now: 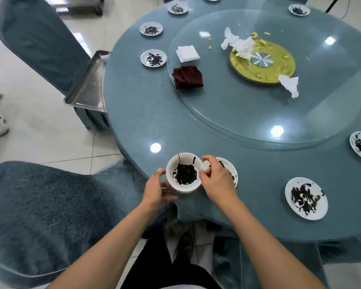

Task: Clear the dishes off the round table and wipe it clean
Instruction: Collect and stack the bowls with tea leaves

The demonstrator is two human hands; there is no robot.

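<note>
At the near edge of the round surface (pixel 196 113), a white bowl (pixel 183 173) smeared with dark sauce is held just above the rim, overhanging the gap toward the chair (pixel 40 215); judged risk: a tilt or a slip on the sauce would drop it or drip onto the chair cover and floor, and it could knock the small plate (pixel 230 166) just beside it. Left hand (pixel 155 189) cups the bowl's outer wall, fingers curled under and thumb on the rim. Right hand (pixel 216 180) pinches the opposite rim, fingers bent, partly covering the plate.
</note>
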